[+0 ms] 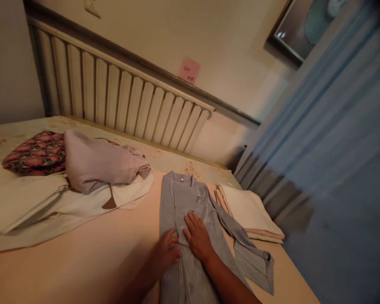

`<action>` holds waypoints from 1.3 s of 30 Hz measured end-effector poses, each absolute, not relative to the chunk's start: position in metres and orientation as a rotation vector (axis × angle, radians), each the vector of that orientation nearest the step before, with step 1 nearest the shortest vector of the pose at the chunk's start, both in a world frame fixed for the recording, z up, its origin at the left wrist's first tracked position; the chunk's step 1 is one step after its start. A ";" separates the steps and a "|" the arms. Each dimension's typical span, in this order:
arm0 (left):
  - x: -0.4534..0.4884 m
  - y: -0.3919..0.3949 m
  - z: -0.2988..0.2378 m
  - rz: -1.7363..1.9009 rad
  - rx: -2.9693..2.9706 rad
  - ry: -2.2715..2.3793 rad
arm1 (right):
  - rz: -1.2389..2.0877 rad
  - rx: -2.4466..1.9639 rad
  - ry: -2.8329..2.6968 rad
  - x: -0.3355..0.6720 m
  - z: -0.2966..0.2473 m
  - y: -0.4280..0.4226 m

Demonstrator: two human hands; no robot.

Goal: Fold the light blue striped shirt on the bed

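Observation:
A grey striped shirt (198, 278) with a collar lies front up on a peach-coloured sheet. Its sleeve on the right is spread outward and bends near the cuff, while no sleeve shows on the left side. My right hand (196, 237) rests flat on the upper front of the shirt, fingers stretched toward the collar. Beside it, my left hand (168, 252) is at the shirt's left front edge, slightly blurred, with its fingers apart and curved. Neither hand has cloth gripped in it that I can see.
A folded white and peach stack (250, 207) lies to the right. On the left are a mauve garment (98, 162), a red floral cloth (39, 154) and white trousers (34, 215). A radiator (123, 97) stands behind; a blue curtain (329, 169) hangs on the right.

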State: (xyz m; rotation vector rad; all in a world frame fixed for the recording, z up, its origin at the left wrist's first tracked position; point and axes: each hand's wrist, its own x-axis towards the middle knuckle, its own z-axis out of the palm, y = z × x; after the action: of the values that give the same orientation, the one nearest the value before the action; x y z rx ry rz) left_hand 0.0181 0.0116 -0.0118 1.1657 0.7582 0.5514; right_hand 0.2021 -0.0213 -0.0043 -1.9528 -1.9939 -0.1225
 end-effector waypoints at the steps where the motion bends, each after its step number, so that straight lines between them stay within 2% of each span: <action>1: 0.017 0.011 -0.010 0.560 1.201 0.769 | -0.129 -1.961 -1.992 0.202 -0.005 -0.021; 9: 0.010 0.013 0.000 0.707 1.665 0.873 | -0.140 -1.970 -1.968 0.199 -0.002 -0.020; 18: 0.010 0.017 0.004 0.645 1.492 0.819 | -0.029 -1.899 -1.708 0.232 0.006 -0.050; 23: 0.008 0.016 0.008 0.634 1.508 0.832 | -0.271 -2.079 -1.492 0.301 0.017 -0.124; 28: 0.008 0.016 0.008 0.629 1.524 0.816 | -0.454 -2.557 -1.120 0.377 0.023 -0.197; 31: 0.008 0.016 0.007 0.634 1.504 0.821 | -0.386 -2.757 -0.956 0.405 0.022 -0.218; 35: 0.009 0.016 0.008 0.630 1.457 0.821 | -0.190 -2.798 -0.971 0.416 0.020 -0.221; 39: 0.009 0.016 0.011 0.613 1.426 0.829 | -0.214 -2.787 -0.907 0.415 0.024 -0.216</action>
State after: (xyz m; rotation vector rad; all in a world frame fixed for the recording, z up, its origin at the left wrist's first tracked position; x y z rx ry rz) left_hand 0.0086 0.0158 0.0111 1.4258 0.8286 0.6133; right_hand 0.4152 -0.2161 0.0241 -2.7874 -0.9073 -0.2144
